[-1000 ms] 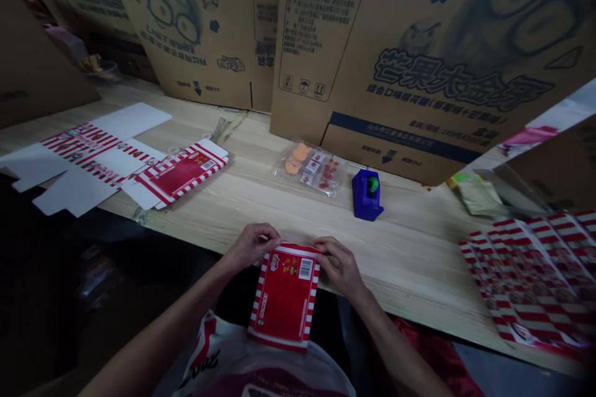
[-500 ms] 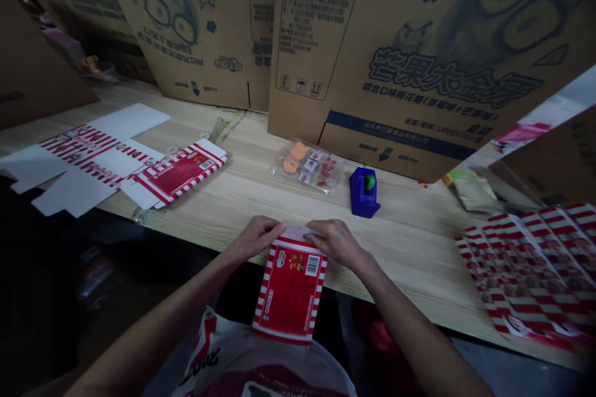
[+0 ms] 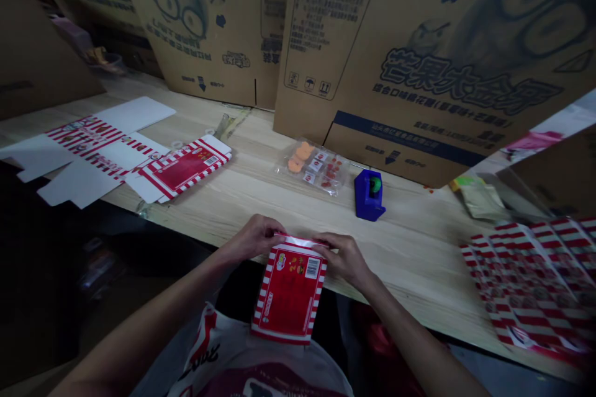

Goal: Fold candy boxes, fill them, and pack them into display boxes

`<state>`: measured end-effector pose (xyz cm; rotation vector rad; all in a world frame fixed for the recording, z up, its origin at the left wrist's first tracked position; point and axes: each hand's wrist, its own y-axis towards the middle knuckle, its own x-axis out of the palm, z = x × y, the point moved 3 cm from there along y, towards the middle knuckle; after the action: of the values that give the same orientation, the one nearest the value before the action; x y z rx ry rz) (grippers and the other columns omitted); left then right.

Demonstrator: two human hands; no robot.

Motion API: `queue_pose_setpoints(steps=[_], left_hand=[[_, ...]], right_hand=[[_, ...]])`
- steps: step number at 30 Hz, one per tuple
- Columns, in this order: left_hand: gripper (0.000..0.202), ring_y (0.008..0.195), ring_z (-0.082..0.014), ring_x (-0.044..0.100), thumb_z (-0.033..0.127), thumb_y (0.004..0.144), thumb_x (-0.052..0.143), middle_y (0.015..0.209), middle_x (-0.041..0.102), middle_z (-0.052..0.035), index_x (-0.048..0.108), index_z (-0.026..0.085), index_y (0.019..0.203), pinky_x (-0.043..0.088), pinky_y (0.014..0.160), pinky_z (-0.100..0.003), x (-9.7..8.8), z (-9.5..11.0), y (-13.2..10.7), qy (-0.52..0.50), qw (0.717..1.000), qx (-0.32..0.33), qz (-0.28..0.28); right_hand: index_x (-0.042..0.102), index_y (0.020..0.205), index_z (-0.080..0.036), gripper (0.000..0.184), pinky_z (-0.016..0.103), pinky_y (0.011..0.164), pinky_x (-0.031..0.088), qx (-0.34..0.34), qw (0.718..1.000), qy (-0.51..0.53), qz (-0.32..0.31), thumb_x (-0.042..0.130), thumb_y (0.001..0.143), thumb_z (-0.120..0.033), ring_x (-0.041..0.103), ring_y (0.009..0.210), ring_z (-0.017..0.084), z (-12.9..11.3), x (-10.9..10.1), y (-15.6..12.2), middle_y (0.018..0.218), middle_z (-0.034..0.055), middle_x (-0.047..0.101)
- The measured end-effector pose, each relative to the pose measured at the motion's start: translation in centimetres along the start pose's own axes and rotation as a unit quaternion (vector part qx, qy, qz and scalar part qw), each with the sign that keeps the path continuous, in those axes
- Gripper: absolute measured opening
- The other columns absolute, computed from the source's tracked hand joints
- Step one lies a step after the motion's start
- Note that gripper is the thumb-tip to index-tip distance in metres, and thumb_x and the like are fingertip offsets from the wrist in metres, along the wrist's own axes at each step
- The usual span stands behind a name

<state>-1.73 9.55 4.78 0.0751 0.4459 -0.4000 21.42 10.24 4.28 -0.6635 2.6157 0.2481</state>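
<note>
Along the near edge of the wood-grain tabletop (image 3: 419, 254), the left hand (image 3: 257, 236), curled and angled inward, pinches the top-left corner of a red-and-white striped carton (image 3: 289, 293); the right hand (image 3: 345, 257), likewise curled, pinches its top-right.

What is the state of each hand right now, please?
Left hand: closed, holding the red box at its far left corner.
Right hand: closed, holding the same box at its far right corner.
</note>
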Motion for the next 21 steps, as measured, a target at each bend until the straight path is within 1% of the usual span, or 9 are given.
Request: queue_pose_setpoints(steps=[3,5,7,8,11,13,15,18,21], left_hand=[[0.017,0.051,-0.0082,0.046,0.020,0.078,0.057,0.058,0.059,0.0008,0.071,0.011,0.078,0.031,0.048,-0.018,0.2,0.7,0.4,-0.004,1.000,0.001,0.013],[0.016,0.050,-0.0082,0.045,0.018,0.078,0.055,0.056,0.056,0.0014,0.069,0.011,0.073,0.030,0.048,-0.018,0.4,1.0,0.5,-0.013,1.000,0.003,0.019],[0.018,0.054,-0.0095,0.050,0.020,0.080,0.054,0.059,0.058,0.0000,0.067,0.011,0.071,0.034,0.050,-0.018,0.5,1.2,0.2,-0.028,0.999,0.008,0.022],[0.020,0.058,-0.0108,0.053,0.022,0.083,0.054,0.064,0.061,-0.0016,0.067,0.011,0.073,0.038,0.053,-0.019,0.6,1.3,-0.1,-0.037,0.999,0.013,0.023],[0.020,0.075,-0.0151,0.063,0.027,0.085,0.057,0.085,0.068,-0.0070,0.069,0.011,0.086,0.048,0.064,-0.022,1.1,1.2,-1.3,-0.064,0.997,0.035,0.024],[0.019,0.082,-0.0169,0.067,0.026,0.085,0.059,0.093,0.071,-0.0092,0.069,0.012,0.094,0.051,0.067,-0.023,1.5,0.8,-2.1,-0.061,0.996,0.047,0.038],[0.018,0.084,-0.0178,0.069,0.022,0.086,0.059,0.094,0.073,-0.0100,0.070,0.013,0.096,0.053,0.069,-0.024,2.1,0.3,-2.7,-0.032,0.995,0.062,0.075],[0.018,0.086,-0.0186,0.071,0.017,0.087,0.057,0.093,0.075,-0.0103,0.071,0.014,0.097,0.056,0.076,-0.026,2.9,-0.4,-3.3,0.027,0.983,0.107,0.148],[0.021,0.092,-0.0193,0.071,0.013,0.087,0.056,0.100,0.074,-0.0113,0.070,0.015,0.103,0.057,0.083,-0.029,3.5,-0.4,-3.9,0.084,0.965,0.157,0.193]], right_hand=[[0.071,0.081,-0.019,0.015,0.025,0.057,0.048,0.033,0.998,0.033,0.034,0.067,0.080,-0.034,0.064,0.064,0.017,0.3,0.2,0.2,0.074,0.0038,0.071],[0.067,0.072,-0.018,0.016,0.024,0.053,0.046,0.058,0.995,0.066,0.037,0.068,0.078,-0.034,0.061,0.059,0.016,0.5,0.2,0.5,0.066,0.0020,0.067],[0.065,0.068,-0.018,0.019,0.024,0.053,0.045,0.066,0.993,0.089,0.037,0.068,0.078,-0.033,0.059,0.058,0.015,0.6,0.1,0.3,0.064,0.0013,0.065],[0.066,0.069,-0.017,0.020,0.024,0.055,0.046,0.063,0.993,0.097,0.039,0.066,0.080,-0.034,0.060,0.060,0.015,0.6,0.1,0.1,0.065,0.0018,0.066],[0.071,0.082,-0.018,0.017,0.027,0.066,0.051,0.027,0.993,0.103,0.059,0.065,0.083,-0.034,0.066,0.076,0.018,0.5,0.2,-1.2,0.083,0.0056,0.071],[0.072,0.088,-0.019,0.013,0.029,0.074,0.052,-0.015,0.992,0.096,0.084,0.066,0.084,-0.030,0.066,0.087,0.020,0.6,0.7,-2.4,0.094,0.0076,0.071],[0.072,0.088,-0.021,0.009,0.030,0.077,0.053,-0.053,0.988,0.082,0.119,0.065,0.085,-0.025,0.066,0.089,0.020,0.8,1.6,-3.3,0.096,0.0077,0.071],[0.070,0.093,-0.022,0.014,0.032,0.080,0.053,-0.086,0.981,0.051,0.166,0.058,0.090,-0.017,0.066,0.091,0.019,1.1,2.8,-4.2,0.098,0.0069,0.070],[0.068,0.097,-0.023,0.016,0.033,0.082,0.052,-0.103,0.978,0.027,0.180,0.058,0.089,-0.014,0.065,0.093,0.018,1.2,3.4,-4.4,0.099,0.0065,0.069]])
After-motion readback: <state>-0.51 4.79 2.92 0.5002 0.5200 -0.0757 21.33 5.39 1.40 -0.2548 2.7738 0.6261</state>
